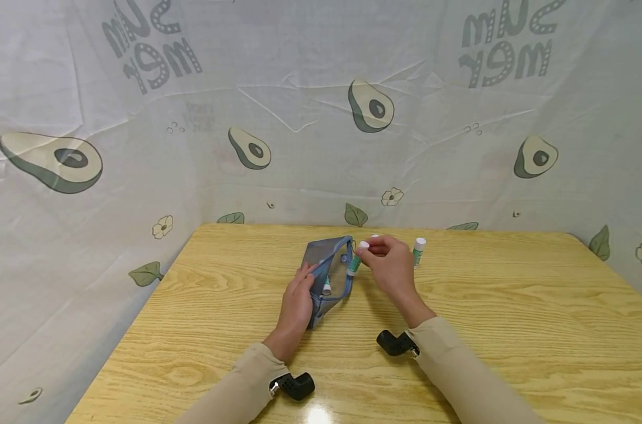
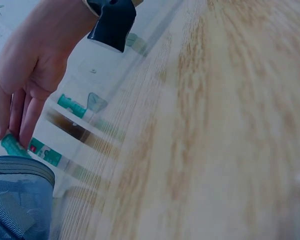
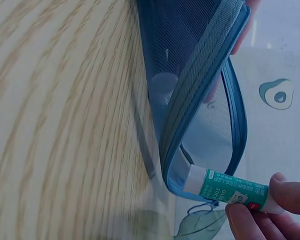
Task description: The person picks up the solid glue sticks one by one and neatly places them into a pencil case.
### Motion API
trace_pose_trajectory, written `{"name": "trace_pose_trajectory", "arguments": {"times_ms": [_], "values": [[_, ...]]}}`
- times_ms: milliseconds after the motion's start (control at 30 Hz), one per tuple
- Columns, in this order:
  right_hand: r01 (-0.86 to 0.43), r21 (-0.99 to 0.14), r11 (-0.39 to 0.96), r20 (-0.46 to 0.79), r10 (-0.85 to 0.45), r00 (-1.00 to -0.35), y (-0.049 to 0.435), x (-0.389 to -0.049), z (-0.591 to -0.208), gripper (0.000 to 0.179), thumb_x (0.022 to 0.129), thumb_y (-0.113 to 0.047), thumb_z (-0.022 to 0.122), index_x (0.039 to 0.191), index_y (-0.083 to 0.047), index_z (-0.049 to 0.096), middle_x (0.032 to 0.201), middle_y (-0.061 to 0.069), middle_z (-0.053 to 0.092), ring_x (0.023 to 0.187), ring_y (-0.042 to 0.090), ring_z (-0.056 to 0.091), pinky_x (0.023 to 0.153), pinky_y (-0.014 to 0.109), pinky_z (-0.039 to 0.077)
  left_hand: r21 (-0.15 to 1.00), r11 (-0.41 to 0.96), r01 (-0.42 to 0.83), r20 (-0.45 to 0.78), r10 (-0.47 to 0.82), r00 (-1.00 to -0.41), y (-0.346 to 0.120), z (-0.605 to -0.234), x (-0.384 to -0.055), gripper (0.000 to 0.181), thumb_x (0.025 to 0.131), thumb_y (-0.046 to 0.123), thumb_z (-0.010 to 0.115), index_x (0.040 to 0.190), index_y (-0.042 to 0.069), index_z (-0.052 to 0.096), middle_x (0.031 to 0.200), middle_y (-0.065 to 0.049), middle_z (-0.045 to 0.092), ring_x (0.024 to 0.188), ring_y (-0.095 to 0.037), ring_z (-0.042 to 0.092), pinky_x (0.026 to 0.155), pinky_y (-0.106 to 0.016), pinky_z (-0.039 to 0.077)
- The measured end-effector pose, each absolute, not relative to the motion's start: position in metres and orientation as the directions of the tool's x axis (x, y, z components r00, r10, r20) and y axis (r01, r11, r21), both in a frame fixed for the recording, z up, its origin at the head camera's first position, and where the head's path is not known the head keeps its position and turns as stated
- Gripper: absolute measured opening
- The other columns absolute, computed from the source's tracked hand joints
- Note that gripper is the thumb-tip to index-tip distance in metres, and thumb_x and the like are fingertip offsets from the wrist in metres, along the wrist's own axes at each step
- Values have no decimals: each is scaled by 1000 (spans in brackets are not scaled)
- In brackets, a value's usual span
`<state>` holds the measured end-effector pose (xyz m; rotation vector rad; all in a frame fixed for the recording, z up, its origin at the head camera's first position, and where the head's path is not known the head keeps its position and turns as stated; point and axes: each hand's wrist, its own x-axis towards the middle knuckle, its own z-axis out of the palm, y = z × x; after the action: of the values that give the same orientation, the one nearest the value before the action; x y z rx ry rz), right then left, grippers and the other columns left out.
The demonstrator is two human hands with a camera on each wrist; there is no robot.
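A blue-grey mesh zip pouch (image 1: 323,252) stands on the table with its zippered mouth spread toward the right. My left hand (image 1: 296,303) grips it along its left side, fingers over the upper edge. Between thumb and fingertips, my right hand (image 1: 396,268) pinches a white-capped green glue stick (image 3: 235,191) by one end. The stick's other end is at the pouch mouth, overlapping the zipper rim in the right wrist view. Another glue stick (image 1: 327,287) lies inside the pouch, seen through the opening.
To the right of my right hand, a glue stick (image 1: 419,252) stands upright on the wooden table (image 1: 511,306). One more glue stick (image 2: 46,152) stands behind that hand, mostly hidden in the head view. A pale cloth with avocado prints (image 1: 371,107) hangs behind the table.
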<state>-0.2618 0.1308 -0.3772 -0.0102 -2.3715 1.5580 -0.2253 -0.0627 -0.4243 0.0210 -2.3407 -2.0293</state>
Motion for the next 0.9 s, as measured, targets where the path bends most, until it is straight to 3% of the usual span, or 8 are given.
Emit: {"name": "trace_pose_trajectory", "arguments": {"times_ms": [367, 900], "values": [[-124, -939, 320, 187, 176, -967, 117, -268, -381, 25, 95, -13, 81, 115, 0, 75, 107, 21, 78, 85, 11, 74, 75, 23, 64, 989, 148, 18, 24, -39, -999, -62, -424, -226, 50, 114, 23, 32, 154, 8, 56, 175, -13, 32, 167, -36, 14, 135, -61, 12], [-1, -990, 143, 25, 162, -986, 109, -271, -391, 26, 97, -5, 76, 118, 6, 67, 111, 24, 77, 83, 10, 75, 84, 34, 67, 988, 155, 5, 13, -53, -998, -63, -423, -227, 50, 113, 24, 32, 155, 10, 56, 174, -11, 34, 167, -35, 16, 135, -60, 13]]}}
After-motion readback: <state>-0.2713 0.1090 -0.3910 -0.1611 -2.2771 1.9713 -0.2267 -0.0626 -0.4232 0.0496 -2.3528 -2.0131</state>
